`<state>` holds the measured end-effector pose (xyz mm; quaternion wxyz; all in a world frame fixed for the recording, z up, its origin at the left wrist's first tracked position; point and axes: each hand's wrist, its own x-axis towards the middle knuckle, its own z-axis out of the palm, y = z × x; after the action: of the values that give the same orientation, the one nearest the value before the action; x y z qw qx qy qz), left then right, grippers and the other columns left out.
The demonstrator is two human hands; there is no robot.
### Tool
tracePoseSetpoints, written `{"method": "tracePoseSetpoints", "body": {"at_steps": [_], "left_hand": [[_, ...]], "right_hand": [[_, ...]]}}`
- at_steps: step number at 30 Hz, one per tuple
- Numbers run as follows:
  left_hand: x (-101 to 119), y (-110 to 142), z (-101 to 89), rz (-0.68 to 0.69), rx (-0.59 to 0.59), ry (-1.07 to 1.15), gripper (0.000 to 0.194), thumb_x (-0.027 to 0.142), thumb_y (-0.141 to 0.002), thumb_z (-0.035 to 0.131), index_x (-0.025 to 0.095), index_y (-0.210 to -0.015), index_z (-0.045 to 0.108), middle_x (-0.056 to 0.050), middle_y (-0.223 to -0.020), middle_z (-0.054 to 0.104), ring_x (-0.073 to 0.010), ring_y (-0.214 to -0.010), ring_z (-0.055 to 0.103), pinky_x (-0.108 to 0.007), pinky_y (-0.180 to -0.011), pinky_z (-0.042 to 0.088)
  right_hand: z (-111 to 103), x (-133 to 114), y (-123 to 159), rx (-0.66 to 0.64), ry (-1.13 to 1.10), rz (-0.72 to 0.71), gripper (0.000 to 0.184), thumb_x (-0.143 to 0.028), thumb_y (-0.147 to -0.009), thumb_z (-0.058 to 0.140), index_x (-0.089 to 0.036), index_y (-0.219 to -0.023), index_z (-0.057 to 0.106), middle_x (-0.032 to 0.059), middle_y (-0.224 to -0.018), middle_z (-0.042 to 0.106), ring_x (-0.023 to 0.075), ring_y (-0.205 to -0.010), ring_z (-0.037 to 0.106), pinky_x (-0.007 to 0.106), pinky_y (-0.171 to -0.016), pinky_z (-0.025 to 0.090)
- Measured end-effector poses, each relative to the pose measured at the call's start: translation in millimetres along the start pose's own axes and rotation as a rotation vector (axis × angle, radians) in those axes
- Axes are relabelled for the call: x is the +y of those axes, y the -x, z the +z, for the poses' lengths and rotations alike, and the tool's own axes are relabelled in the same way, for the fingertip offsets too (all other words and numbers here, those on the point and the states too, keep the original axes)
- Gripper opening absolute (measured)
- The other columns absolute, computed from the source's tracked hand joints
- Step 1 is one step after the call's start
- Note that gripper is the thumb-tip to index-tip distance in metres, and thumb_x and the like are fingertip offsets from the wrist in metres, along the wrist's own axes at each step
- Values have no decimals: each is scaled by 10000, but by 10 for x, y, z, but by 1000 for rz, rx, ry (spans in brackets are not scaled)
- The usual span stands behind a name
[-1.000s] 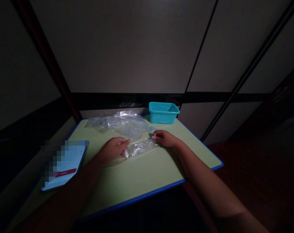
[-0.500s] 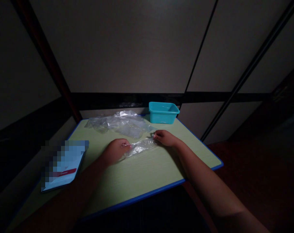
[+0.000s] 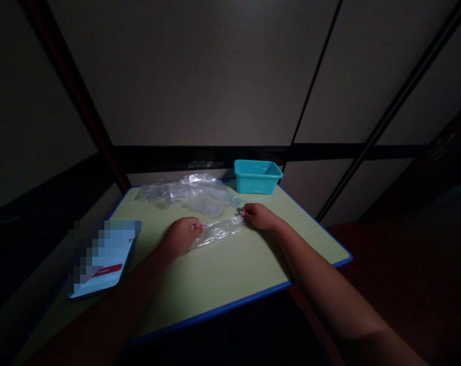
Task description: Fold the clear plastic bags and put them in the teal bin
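The left hand (image 3: 181,237) and right hand (image 3: 261,216) each pinch one end of a folded clear plastic bag (image 3: 219,232), its long axis running crosswise between them, rising slightly rightward. It lies on the green surface (image 3: 222,277). Beyond lie crumpled clear plastic (image 3: 186,194) and a teal plastic tub (image 3: 258,177), before dark wall panels (image 3: 192,76).

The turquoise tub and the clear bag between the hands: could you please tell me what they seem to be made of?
The tub looks like moulded plastic, smooth and glossy with even colour. The bag looks like thin plastic film, judging by its crinkles and glints; exact kind unclear.
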<state>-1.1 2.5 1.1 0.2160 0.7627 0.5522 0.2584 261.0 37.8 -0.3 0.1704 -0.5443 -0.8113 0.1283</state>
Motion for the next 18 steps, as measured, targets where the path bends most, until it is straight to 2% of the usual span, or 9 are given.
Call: {"method": "tracePoseSetpoints", "body": {"at_steps": [6, 10, 14, 18], "left_hand": [[30, -10, 0, 11, 21, -112, 297, 358, -784, 425, 175, -629, 600, 3, -584, 571, -138, -587, 501, -234, -546, 320], [11, -16, 19, 65, 55, -177, 240, 316, -777, 448, 186, -624, 578, -12, -682, 595, -147, -685, 521, -234, -621, 350], [9, -4, 23, 161, 66, -204, 249, 375, -783, 469, 200, -633, 565, -19, -717, 586, -167, -750, 523, -249, -673, 367], [5, 1, 11, 188, 71, -198, 205, 385, -758, 519, 212, -663, 576, -18, -775, 606, -186, -808, 519, -274, -729, 373]], "right_hand": [[14, 18, -8, 1, 11, -14, 220, -295, -835, 483, -136, -720, 583, 27, -651, 575, 101, -555, 408, 220, -519, 266], [9, 18, -4, -14, -42, -20, 244, -329, -843, 478, -136, -730, 577, 14, -628, 563, 97, -541, 405, 220, -508, 262], [6, 26, 8, -34, -69, -54, 216, -305, -830, 496, -140, -710, 566, 9, -630, 559, 95, -546, 409, 220, -516, 270], [-5, 25, 16, -68, -92, -57, 174, -280, -813, 520, -141, -721, 571, -3, -625, 546, 93, -552, 409, 215, -520, 271]]}}
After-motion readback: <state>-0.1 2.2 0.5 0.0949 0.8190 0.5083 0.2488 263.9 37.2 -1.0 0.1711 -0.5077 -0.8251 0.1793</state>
